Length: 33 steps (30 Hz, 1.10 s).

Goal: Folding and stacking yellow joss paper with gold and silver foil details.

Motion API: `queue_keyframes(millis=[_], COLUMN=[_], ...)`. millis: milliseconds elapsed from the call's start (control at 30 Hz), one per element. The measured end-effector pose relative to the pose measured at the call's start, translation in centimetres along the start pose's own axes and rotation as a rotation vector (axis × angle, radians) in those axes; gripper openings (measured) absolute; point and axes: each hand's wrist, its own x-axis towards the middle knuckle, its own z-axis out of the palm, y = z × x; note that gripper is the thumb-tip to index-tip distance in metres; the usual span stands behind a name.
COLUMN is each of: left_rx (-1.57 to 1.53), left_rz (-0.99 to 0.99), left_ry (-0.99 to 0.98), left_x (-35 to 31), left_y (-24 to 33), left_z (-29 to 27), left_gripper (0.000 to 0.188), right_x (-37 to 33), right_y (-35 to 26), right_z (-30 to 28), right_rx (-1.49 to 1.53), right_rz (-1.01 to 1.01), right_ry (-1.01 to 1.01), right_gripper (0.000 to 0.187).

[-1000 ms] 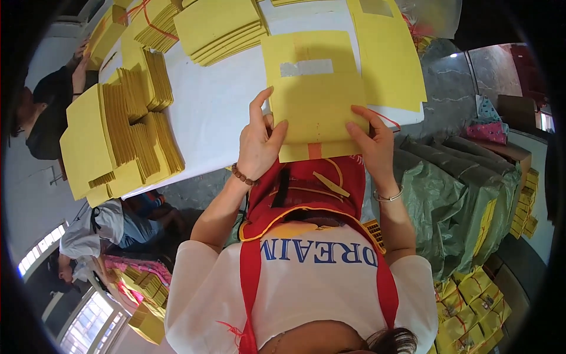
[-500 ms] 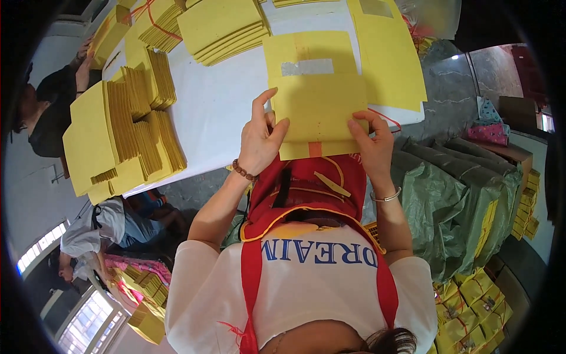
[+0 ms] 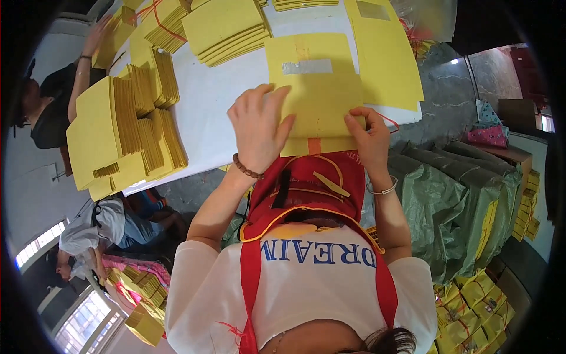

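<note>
In front of me at the table's near edge lies a folded yellow paper sheet (image 3: 321, 106), its near part turned over toward the far side. A silver-grey strip shows beyond the turned part, and an orange strip marks its near edge. My left hand (image 3: 258, 127) is over the sheet's left edge, its fingers stretched and apart. With thumb and bent fingers, my right hand (image 3: 371, 138) pinches the sheet's right edge. Flat yellow sheets (image 3: 386, 59) lie just beyond, to the right.
Stacks of folded yellow paper (image 3: 97, 127) stand on the white table (image 3: 206, 112) at left, with another pile (image 3: 227, 26) at the back. A co-worker (image 3: 56, 106) reaches over the far left corner. Green-wrapped bundles (image 3: 436, 200) stand at right. Another person (image 3: 94, 230) is at lower left.
My left hand has lifted and shifted slightly left, its fingers spreading. My right hand stays at the right edge. The co-worker's hand at far left has moved up along a yellow bundle.
</note>
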Motion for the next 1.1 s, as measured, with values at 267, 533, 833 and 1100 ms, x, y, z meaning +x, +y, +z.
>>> queue_keyframes(millis=[267,533,833,1100], left_rx=[-0.171,0.060,-0.167,-0.008], left_rz=[0.360,0.407,0.381,0.428], left_ry=[-0.345,-0.393,-0.391,-0.220], left_x=[-0.6,-0.9,-0.6,-0.8], left_y=[1.9,1.5,0.3,1.5], left_z=[2.9,4.1,4.0,4.3], left_gripper=[0.063,0.075,0.069,0.059], right_x=[0.0,-1.2,-3.6,-3.6], right_y=[-0.1,-0.8,1.1,0.2], right_z=[0.2,-0.1,0.4,-0.9], right_rx=[-0.039,-0.410,-0.683,-0.402], right_rz=[0.010,-0.369,-0.640,-0.514], right_ry=[-0.013,0.117,-0.132,-0.204], right_gripper=[0.019,0.029,0.048,0.037])
